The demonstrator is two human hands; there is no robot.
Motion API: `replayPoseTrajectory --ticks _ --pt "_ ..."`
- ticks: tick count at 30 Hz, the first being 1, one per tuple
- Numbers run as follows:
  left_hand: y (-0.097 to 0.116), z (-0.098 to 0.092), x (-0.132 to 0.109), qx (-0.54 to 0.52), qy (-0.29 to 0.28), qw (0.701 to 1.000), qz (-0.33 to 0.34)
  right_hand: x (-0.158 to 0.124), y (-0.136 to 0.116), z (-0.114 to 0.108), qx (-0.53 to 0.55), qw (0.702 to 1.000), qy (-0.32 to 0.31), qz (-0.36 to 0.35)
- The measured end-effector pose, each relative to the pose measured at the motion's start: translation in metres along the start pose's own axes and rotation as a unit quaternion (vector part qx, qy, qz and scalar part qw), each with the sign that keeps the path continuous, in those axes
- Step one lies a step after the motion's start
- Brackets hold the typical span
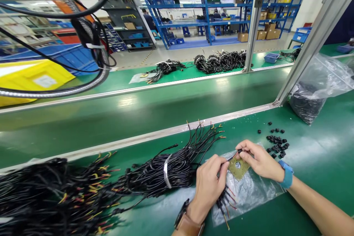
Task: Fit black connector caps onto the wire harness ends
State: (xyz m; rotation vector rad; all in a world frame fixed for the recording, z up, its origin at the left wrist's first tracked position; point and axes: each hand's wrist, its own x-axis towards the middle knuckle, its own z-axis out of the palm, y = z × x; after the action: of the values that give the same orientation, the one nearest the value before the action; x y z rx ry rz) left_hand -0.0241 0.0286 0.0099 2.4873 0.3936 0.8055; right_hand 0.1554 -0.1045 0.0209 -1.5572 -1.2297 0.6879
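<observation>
A yellow bin [52, 77] tilts at the upper left of the frame, behind a looped metal-sheathed hose [103, 75], while a tangled heap of black cables [35, 195] with red and yellow wire ends fills the lower left of the green table [320, 162]. Toward the lower centre lies a cable bundle [152, 175] cinched by a white tie [167, 171], its stripped ends fanning up and to the right. More cables [221, 62] lie in the upper centre, below blue shelving [182, 24].

Right of the lower centre, a worker's left hand [211, 177], a brown strap [190, 225] at its wrist, has its grip closed on a thin cable [230, 159], with several short wire ends hanging below the palm. The right hand [258, 159], wearing a blue wristband [287, 174], pinches a small black piece [239, 151] at the cable's end, above a yellowish square pad [239, 171] on clear plastic [257, 193]. Loose black pieces [277, 142] lie scattered just beyond, and a clear bag [306, 101] of dark contents sits at the right.
</observation>
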Motion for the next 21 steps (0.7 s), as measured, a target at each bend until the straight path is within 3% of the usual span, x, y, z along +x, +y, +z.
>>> replayPoseTrajectory --ticks 16,21 --pt "0.0022 -0.0022 0.0024 0.008 0.002 1.000 -0.002 0.0010 -0.0041 -0.0076 -0.071 0.997 -0.011 -0.029" --pt "0.0031 -0.0020 0.0025 -0.007 0.000 1.000 -0.009 -0.0006 -0.0052 -0.0018 -0.042 0.998 -0.041 -0.038"
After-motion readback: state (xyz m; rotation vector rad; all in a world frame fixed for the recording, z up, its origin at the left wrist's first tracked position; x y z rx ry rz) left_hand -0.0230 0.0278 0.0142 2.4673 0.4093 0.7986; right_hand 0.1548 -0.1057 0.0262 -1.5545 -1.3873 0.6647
